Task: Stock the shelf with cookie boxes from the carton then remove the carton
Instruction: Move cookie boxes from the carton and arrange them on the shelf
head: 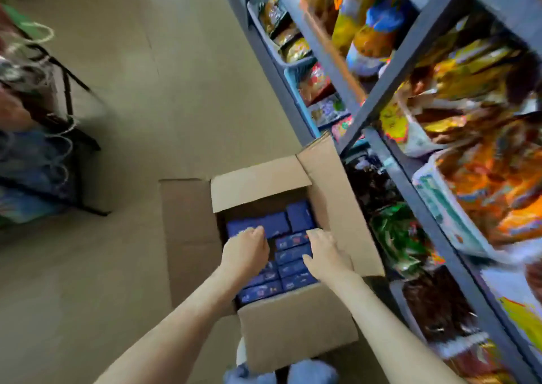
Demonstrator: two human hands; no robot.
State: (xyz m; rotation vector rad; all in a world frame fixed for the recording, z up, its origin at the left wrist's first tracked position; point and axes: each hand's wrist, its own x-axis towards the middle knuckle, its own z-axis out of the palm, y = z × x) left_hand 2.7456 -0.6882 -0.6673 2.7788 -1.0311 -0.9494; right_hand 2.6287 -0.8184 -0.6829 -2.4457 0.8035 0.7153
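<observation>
An open brown carton (296,328) stands on the floor beside the grey shelf (410,184), its flaps spread outward. Inside lie several dark blue cookie boxes (293,254), packed flat in rows. My left hand (246,248) reaches down into the carton's left half, fingers curled onto a blue box at the back. My right hand (325,251) hovers over the right half with fingers extended and slightly apart, touching the boxes' tops. Whether either hand has hold of a box is blurred.
The shelf on the right is crowded with snack bags and blue bins (296,69) on several levels. A black metal rack (67,119) with bagged goods stands at the left. Tan floor tiles (176,90) lie between them. My feet (281,372) show below the carton.
</observation>
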